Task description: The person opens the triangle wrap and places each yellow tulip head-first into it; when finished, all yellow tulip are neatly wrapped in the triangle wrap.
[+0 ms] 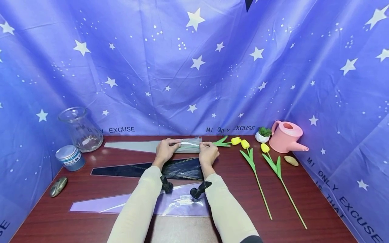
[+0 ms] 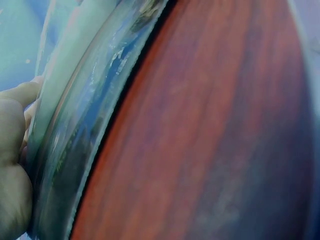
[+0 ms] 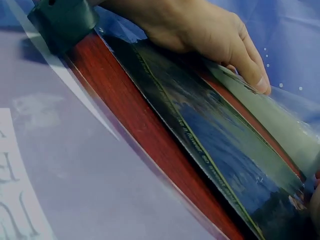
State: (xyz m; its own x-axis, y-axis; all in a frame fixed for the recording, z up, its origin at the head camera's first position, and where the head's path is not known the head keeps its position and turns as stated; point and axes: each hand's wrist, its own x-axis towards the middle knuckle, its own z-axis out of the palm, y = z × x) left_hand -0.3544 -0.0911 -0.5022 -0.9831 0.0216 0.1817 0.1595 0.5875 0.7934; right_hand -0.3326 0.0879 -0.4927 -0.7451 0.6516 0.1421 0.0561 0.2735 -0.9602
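A grey see-through flower sleeve [image 1: 136, 146] lies along the back of the table. My left hand [image 1: 172, 143] pinches its wide end from the left, and my right hand [image 1: 205, 146] pinches the same end from the right. In the left wrist view my fingers [image 2: 12, 145] press against the sleeve [image 2: 75, 125]. My right hand [image 3: 252, 75] grips the film edge of the sleeve [image 3: 272, 117] in the right wrist view. A yellow tulip [image 1: 235, 140] lies just right of the sleeve mouth, and its stem seems to run into the sleeve.
A black sleeve [image 1: 127, 170] and a purple sleeve [image 1: 100, 205] lie nearer me. At the left are a glass vase [image 1: 80, 130], a blue tin [image 1: 70, 157] and a stone [image 1: 58, 186]. At the right are two more tulips [image 1: 250, 158], a pink watering can [image 1: 285, 136], a small potted plant [image 1: 263, 134] and a pebble [image 1: 291, 160].
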